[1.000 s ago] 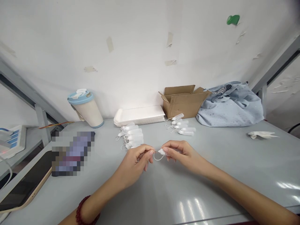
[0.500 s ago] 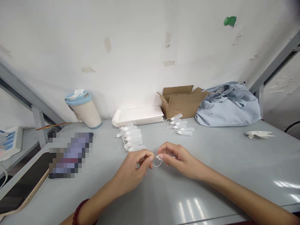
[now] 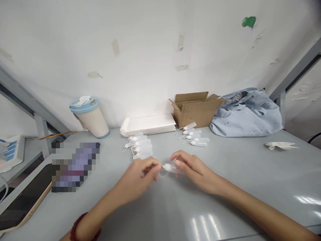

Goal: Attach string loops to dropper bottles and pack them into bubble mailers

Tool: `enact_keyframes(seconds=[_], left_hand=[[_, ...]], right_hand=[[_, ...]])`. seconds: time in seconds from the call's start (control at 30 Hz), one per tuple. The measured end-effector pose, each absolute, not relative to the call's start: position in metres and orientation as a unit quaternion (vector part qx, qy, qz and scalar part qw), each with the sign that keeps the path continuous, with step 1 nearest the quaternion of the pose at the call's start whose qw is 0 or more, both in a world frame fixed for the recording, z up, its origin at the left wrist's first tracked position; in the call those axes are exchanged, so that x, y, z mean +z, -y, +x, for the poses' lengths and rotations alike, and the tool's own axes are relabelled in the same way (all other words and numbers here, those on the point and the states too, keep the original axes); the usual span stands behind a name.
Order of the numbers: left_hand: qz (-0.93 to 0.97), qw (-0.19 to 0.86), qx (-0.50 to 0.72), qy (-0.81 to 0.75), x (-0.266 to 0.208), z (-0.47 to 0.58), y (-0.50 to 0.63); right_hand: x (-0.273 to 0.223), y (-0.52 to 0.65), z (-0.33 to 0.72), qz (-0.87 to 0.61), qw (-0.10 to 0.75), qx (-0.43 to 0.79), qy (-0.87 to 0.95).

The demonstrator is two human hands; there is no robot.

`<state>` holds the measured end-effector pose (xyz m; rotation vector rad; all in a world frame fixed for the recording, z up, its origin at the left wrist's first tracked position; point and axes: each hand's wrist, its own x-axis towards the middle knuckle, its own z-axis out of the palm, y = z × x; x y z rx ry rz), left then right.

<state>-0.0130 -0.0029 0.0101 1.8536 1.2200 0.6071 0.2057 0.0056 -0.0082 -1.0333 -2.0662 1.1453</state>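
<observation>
A small translucent plastic dropper bottle (image 3: 171, 168) lies sideways between my hands just above the table, slightly blurred. My left hand (image 3: 143, 174) is closed in a pinch at the bottle's narrow tip, where a thin loop hangs. My right hand (image 3: 197, 171) holds the bottle's body between thumb and fingers. Behind my left hand lies a group of similar dropper bottles (image 3: 142, 148) with looped caps, partly covered by the hand. Several more dropper bottles (image 3: 198, 140) lie beyond my right hand.
A stack of white envelopes (image 3: 150, 124) and an open cardboard box (image 3: 198, 113) stand along the wall, beside a pale blue cloth bag (image 3: 248, 117). A tumbler (image 3: 91, 117) and a phone (image 3: 26, 195) are on the left. Crumpled tissue (image 3: 281, 145) lies at right.
My left hand has shifted slightly left. More of the bottle now shows between my hands, as the right fingers sit farther back along its body.
</observation>
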Motion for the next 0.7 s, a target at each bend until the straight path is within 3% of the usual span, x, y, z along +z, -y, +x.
enact_keyframes(seconds=[0.2,0.33,0.57,0.7], left_hand=[[0.611,0.206,0.462,-0.608,0.02,-0.062,-0.036],[0.597,0.153,0.44,-0.653,0.004,-0.079,-0.056],[0.609,0.142,0.397,-0.671,-0.015,-0.079,-0.065],[0.613,0.11,0.379,-0.684,-0.018,-0.084,-0.067]], right_hand=[[-0.009,-0.039,0.235,-0.518,0.334,0.172,0.769],[-0.011,-0.057,0.253,-0.559,0.298,0.06,0.772],[-0.012,-0.062,0.265,-0.581,0.267,0.013,0.769],[-0.011,-0.063,0.268,-0.609,0.165,-0.016,0.776]])
